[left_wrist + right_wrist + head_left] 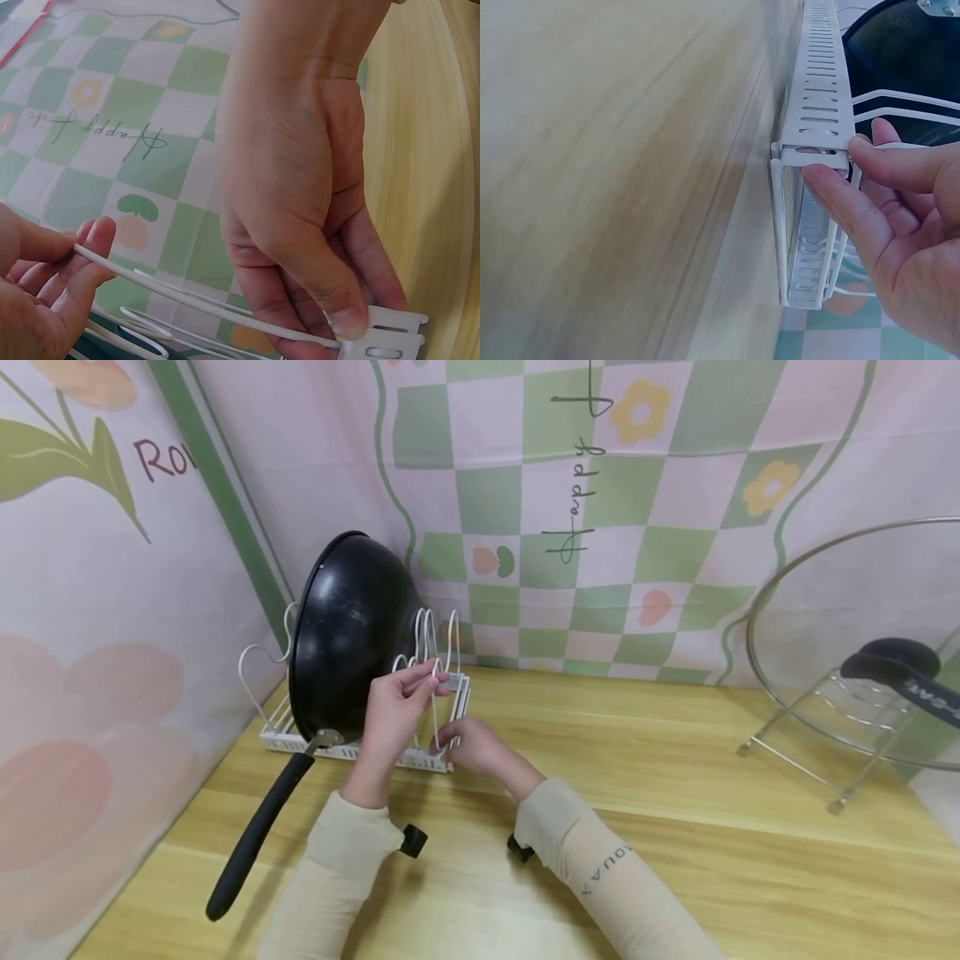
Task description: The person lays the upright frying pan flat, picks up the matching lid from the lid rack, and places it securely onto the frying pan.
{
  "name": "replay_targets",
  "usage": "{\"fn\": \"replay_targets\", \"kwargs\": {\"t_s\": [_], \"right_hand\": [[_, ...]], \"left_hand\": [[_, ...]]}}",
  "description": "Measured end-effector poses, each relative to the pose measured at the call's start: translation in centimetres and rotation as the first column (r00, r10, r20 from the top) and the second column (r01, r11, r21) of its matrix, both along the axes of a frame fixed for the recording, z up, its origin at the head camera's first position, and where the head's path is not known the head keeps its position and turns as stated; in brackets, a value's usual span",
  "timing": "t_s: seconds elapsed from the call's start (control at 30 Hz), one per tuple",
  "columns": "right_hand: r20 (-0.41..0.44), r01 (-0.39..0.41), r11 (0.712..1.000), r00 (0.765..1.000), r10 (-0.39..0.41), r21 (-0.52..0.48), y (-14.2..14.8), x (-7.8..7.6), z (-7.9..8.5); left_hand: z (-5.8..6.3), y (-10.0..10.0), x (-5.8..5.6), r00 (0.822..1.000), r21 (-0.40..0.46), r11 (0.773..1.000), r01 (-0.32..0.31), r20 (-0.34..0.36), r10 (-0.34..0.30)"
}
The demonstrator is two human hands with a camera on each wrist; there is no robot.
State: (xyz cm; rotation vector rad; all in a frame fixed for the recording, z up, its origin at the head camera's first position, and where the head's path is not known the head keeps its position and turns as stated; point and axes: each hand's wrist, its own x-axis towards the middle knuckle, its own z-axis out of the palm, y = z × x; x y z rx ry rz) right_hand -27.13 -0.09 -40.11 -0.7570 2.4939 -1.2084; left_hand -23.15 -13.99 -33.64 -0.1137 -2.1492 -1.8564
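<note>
A white wire rack [431, 764] stands on the table with a black wok [348, 627] on its side between its wire dividers, handle [258, 839] pointing toward me. My left hand [393, 714] pinches the upper bend of a wire divider [210, 301] between thumb and fingertips. At the rack's front right corner, my right hand [483, 747] pinches the foot of that wire, thumb and fingers against the slotted rail [825, 90]. Whether the wire's end sits inside a slot is hidden by the right fingers [847, 199].
At the right a large glass lid [752, 635] leans in a metal wire stand [798, 764], with a black utensil [892, 660] beside it. A patterned cloth [555, 527] hangs behind the wooden table [637, 760]. The wok's handle juts out left of my left forearm.
</note>
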Motion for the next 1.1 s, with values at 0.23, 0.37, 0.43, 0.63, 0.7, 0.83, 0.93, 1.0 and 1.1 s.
{"fn": "replay_targets", "kwargs": {"t_s": [0.23, 0.37, 0.43, 0.63, 0.7, 0.83, 0.93, 1.0, 1.1], "right_hand": [[0.003, 0.003, 1.000, 1.000, -0.003, 0.021, 0.0, 0.0, 0.2], [0.016, 0.005, 1.000, 1.000, -0.005, 0.025, 0.2, 0.0, 0.4], [0.019, 0.008, 1.000, 1.000, -0.008, 0.023, 0.2, 0.0, 0.4], [0.014, 0.010, 1.000, 1.000, -0.010, 0.008, 0.4, -0.1, 0.5], [0.018, 0.009, 1.000, 1.000, -0.009, 0.006, 0.4, -0.2, 0.4], [0.018, 0.013, 1.000, 1.000, -0.013, 0.007, 0.5, -0.3, 0.2], [0.024, 0.016, 1.000, 1.000, -0.016, 0.006, 0.5, -0.4, 0.2], [0.024, 0.011, 1.000, 1.000, -0.011, 0.002, 0.5, -0.5, 0.1], [0.021, -0.002, 1.000, 1.000, 0.002, -0.003, 0.7, -0.6, 0.0]], "left_hand": [[0.1, 0.3, -0.1, 1.000, 0.000, 1.000, -0.003, -0.025, 0.003], [0.0, 0.6, -0.2, 1.000, 0.003, 1.000, -0.007, -0.026, 0.007], [0.1, 0.8, -0.2, 1.000, 0.000, 1.000, -0.007, -0.024, 0.007], [0.1, 1.1, -0.2, 1.000, -0.013, 1.000, -0.025, -0.017, 0.025], [0.1, 1.1, -0.2, 1.000, -0.017, 0.999, -0.028, -0.006, 0.028], [0.2, 1.0, -0.2, 1.000, -0.015, 1.000, -0.018, 0.009, 0.018], [0.2, 1.1, -0.2, 1.000, -0.013, 1.000, -0.018, 0.014, 0.018], [0.3, 1.1, -0.2, 1.000, -0.013, 1.000, -0.021, 0.013, 0.021], [0.4, 1.2, -0.1, 1.000, -0.014, 1.000, -0.024, 0.011, 0.024]]}}
